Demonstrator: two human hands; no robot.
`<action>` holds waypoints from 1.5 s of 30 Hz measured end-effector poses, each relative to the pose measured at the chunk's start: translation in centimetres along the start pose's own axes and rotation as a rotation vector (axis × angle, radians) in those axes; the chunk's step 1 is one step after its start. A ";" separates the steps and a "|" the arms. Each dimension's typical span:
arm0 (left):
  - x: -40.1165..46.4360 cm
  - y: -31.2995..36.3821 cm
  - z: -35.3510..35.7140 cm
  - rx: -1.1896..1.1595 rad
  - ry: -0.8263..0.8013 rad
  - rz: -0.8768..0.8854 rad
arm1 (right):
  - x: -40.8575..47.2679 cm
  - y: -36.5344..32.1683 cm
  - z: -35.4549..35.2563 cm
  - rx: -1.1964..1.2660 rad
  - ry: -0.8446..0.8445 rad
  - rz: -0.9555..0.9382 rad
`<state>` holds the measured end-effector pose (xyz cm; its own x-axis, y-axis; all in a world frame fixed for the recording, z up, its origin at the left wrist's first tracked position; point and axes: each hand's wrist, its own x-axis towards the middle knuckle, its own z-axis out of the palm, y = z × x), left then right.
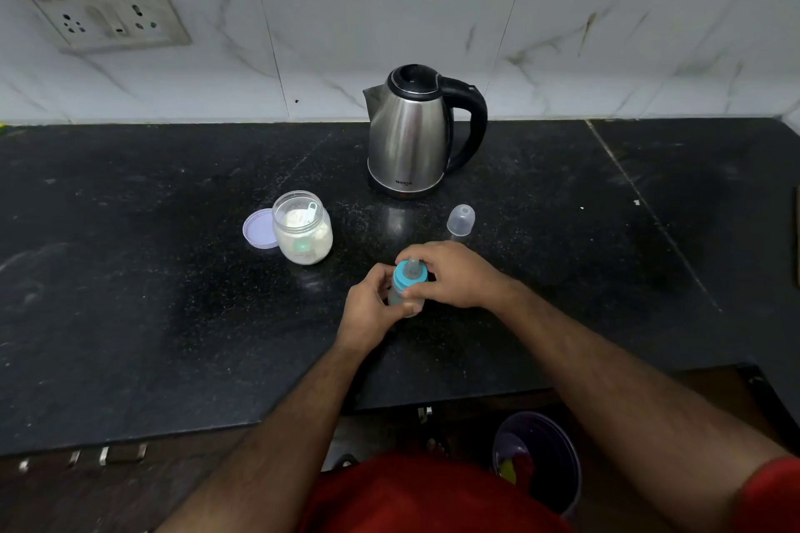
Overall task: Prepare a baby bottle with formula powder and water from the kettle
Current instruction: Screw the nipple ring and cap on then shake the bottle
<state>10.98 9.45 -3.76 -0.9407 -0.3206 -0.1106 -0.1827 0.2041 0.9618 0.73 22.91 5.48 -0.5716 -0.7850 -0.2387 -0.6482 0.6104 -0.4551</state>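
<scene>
Both hands close on the baby bottle (406, 286), which stands low on the dark table (130, 273) directly in front of us. Our left hand (368, 303) wraps the translucent body, its grip pressed around the lower half to keep the bottle from turning. Our right hand (454, 273) sits over the top, fingers pinching the teal collar (404, 275) that carries the nipple (413, 266). We judge this split grip to serve a twist of the collar; whether it is going on or coming off cannot be read from the pose.

The other items stand just behind the bottle, within reach. The open jar of formula powder (304, 229) stands to the left with a small scoop (311, 212) resting inside, its lilac lid (259, 228) lying touching it on the far-left side. The clear bottle cap (461, 220) stands apart to the right. The steel kettle (411, 134) stands further back near the tiled wall, lid down, handle to the right, so our right hand could take it.

Hidden matters: our fingers cover most of the bottle body, so we cannot tell whether it holds powder or water. The kettle's fill level is not visible.
</scene>
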 end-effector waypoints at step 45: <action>-0.4 -0.4 0.6 0.032 0.084 0.007 | -0.7 -0.2 3.7 -0.085 0.262 0.038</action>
<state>11.23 10.03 -4.24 -0.9149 -0.3955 -0.0809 -0.1864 0.2359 0.9537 3.11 22.95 2.53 -0.6996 -0.7143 -0.0186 -0.6578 0.6539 -0.3738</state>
